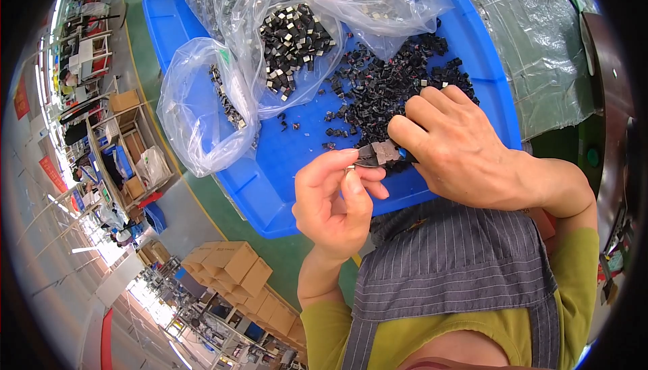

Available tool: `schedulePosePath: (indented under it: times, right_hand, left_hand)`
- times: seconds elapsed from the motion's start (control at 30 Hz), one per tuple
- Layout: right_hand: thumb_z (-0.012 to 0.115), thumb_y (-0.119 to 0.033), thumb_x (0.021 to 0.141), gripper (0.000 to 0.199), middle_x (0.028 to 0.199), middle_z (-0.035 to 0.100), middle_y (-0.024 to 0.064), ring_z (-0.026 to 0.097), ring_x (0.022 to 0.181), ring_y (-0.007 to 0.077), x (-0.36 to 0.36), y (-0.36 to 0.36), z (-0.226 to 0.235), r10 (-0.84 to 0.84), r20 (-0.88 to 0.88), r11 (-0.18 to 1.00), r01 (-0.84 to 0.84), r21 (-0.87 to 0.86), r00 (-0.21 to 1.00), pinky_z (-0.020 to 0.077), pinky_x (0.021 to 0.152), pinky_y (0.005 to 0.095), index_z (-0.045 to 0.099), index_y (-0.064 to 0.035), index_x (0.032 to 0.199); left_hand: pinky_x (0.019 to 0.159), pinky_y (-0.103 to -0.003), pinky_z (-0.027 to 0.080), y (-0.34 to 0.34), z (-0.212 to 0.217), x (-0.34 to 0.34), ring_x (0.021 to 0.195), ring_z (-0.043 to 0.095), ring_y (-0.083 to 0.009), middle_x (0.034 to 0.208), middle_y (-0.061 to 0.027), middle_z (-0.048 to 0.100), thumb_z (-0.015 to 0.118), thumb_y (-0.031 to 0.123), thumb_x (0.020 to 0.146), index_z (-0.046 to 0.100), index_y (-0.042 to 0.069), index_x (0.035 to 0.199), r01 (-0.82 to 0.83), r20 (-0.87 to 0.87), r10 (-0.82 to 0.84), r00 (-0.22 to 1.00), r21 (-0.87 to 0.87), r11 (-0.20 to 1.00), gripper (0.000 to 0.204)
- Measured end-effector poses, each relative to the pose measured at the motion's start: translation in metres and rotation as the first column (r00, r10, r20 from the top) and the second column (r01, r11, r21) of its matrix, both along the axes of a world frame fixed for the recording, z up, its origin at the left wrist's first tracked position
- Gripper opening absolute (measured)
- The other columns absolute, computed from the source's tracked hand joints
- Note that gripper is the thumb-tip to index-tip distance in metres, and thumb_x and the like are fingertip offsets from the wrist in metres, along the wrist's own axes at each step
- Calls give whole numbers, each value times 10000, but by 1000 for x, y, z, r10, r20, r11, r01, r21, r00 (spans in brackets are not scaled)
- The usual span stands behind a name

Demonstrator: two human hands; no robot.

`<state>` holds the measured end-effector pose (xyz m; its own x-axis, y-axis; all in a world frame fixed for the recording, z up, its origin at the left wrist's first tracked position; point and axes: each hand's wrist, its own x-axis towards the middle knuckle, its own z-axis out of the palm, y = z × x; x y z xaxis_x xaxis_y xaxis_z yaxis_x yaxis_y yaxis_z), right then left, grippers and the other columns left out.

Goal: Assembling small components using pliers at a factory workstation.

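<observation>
Over blue tray (pixel 466 46), left hand (pixel 334 201) pinches small part (pixel 351 168); right hand (pixel 452 147) grips pliers (pixel 379 154) touching it.

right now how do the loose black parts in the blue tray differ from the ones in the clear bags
The loose small black parts lie bare in a spread heap on the blue plastic tray; the bagged black parts sit inside crumpled clear plastic bags. The loose heap looks nearly all black, while the bagged ones show many pale silvery faces. Both are small blocky pieces lying in the same tray.
</observation>
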<state>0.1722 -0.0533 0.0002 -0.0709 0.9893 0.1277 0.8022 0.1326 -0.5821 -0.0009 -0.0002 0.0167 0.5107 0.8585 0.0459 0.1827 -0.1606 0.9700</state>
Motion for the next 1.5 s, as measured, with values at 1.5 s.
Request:
schedulePosePath:
  times: [1.5]
  right_hand:
    - [678, -41, 623, 306, 831, 490, 87, 502, 815, 280, -1, -1, -4, -61, -52, 998, 62, 5, 997, 393, 713, 380, 524, -60, 887]
  left_hand:
    - [445, -193, 412, 2, 1, 1, 482, 577, -142, 711, -128, 655, 460, 108, 953, 457, -34, 1143, -19, 32, 22, 999, -105, 994, 238]
